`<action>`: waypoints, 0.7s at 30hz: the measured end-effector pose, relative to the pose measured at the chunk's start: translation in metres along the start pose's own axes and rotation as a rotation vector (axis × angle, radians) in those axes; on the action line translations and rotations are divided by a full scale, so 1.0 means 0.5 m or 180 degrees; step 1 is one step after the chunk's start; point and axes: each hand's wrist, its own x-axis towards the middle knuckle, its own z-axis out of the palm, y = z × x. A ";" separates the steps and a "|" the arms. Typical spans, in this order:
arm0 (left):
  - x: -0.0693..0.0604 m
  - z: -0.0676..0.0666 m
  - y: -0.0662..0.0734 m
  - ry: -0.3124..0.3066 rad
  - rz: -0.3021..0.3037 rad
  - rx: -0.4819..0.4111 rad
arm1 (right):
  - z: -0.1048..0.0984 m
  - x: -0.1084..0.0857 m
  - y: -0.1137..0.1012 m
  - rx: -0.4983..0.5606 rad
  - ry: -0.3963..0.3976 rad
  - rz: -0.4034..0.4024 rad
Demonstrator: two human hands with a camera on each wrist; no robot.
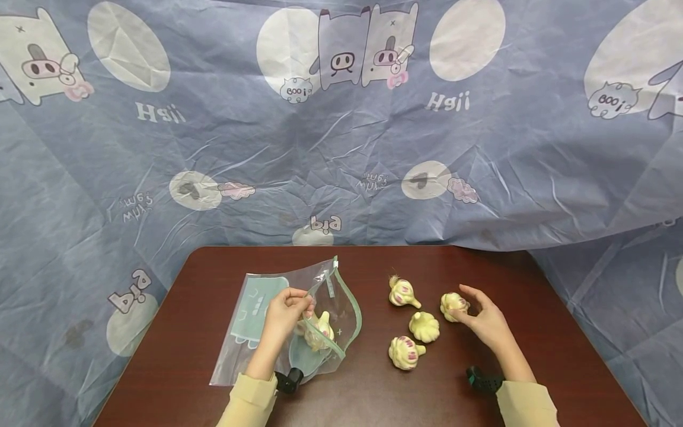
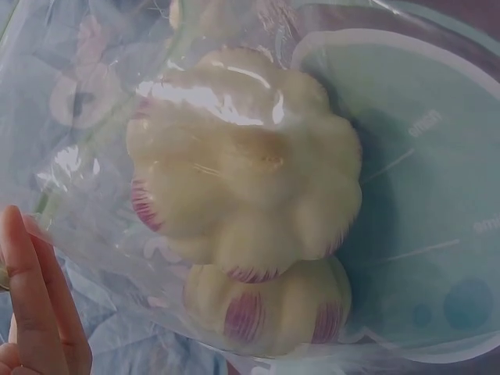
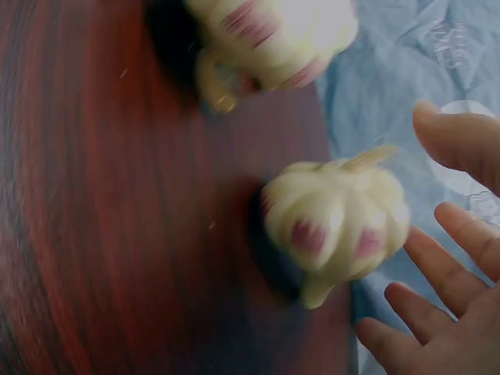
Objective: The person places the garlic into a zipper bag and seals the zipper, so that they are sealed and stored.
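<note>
My left hand point(image 1: 289, 306) pinches the green-edged rim of a clear zip bag point(image 1: 349, 296), whose mouth gapes toward the right. Inside the bag lie garlic bulbs point(image 1: 320, 332); through its film, the left wrist view shows one large garlic bulb point(image 2: 250, 164) with another garlic bulb point(image 2: 269, 308) below it. At the right, my right hand point(image 1: 488, 320) is spread beside a garlic bulb point(image 1: 452, 305), thumb and fingers apart. The right wrist view has that hand point(image 3: 445, 289) close to a garlic bulb point(image 3: 336, 219), without a grip on it.
Three more bulbs lie between the bag and my right hand: a rear garlic bulb point(image 1: 402, 292), a middle garlic bulb point(image 1: 424, 327) and a front garlic bulb point(image 1: 405, 353). They rest on a brown table point(image 1: 363, 397). A blue patterned cloth point(image 1: 331, 142) hangs behind.
</note>
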 end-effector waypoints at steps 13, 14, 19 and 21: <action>0.004 -0.001 -0.003 0.0024 -0.0001 -0.0058 | 0.022 0.033 0.041 -0.0192 -0.0195 0.0030; 0.004 -0.001 -0.003 0.0021 -0.0003 -0.0054 | 0.024 0.034 0.043 -0.0208 -0.0196 0.0016; 0.002 -0.001 -0.003 -0.0003 -0.0025 -0.0022 | 0.033 0.037 0.047 -0.0281 -0.0218 -0.0009; 0.000 0.000 -0.002 -0.0008 -0.0026 -0.0018 | 0.036 0.037 0.046 -0.0316 -0.0212 -0.0031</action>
